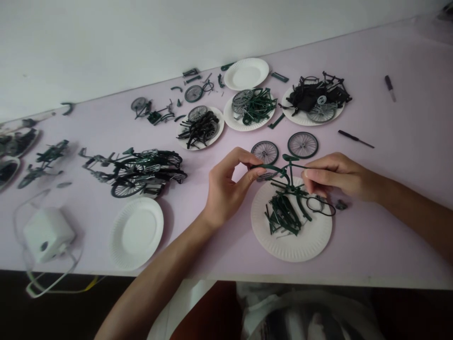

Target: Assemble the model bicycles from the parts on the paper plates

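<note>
"Fingers first: how were they set?"

"Those of the left hand (pixel 228 186) were pinched narrowly on the curved fender end of a green bicycle frame (pixel 290 179). Those of the right hand (pixel 341 177) were closed about its other end."

"Where exactly was the frame?"

"Between the two hands, saddle upward, over the far part of a white paper plate (pixel 295 254) on the surface (pixel 219 250). Green parts (pixel 286 212) lay on that plate. A thin black loop (pixel 334 208) showed below the right hand; whether it was held, one could not tell."

"And off to the left?"

"Near the edge sat a white box (pixel 49 233) with a cable, then another paper plate (pixel 137 231). Small bicycles (pixel 148 170) stood close together behind that."

"Farther out?"

"Two spoked wheels (pixel 303 144) (pixel 264 153) lay just beyond the frame, with a screwdriver (pixel 356 138) to the right. Past them, three plates bore a black heap (pixel 200 127), a green heap (pixel 256 106) and a larger black heap (pixel 314 97)."

"At the very back?"

"One more plate (pixel 247 73), near the pale wall (pixel 141 42)."
</note>
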The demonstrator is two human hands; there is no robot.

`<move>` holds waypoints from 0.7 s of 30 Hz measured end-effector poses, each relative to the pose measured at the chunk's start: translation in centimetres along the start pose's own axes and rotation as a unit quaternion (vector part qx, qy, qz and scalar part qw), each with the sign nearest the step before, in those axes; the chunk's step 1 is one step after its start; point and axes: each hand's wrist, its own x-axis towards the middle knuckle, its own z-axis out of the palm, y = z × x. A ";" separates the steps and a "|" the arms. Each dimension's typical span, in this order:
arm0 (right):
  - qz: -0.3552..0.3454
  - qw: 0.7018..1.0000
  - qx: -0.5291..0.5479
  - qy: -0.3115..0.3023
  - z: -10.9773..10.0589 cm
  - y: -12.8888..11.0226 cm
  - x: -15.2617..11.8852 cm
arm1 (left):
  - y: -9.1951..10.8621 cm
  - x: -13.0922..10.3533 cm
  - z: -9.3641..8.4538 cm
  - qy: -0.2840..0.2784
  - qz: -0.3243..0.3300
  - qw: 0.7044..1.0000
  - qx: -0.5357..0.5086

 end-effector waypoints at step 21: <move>-0.013 1.000 -0.002 -0.012 -0.1 0.1 0.2 | -0.3 0.0 -0.3 -0.028 -0.030 0.999 0.022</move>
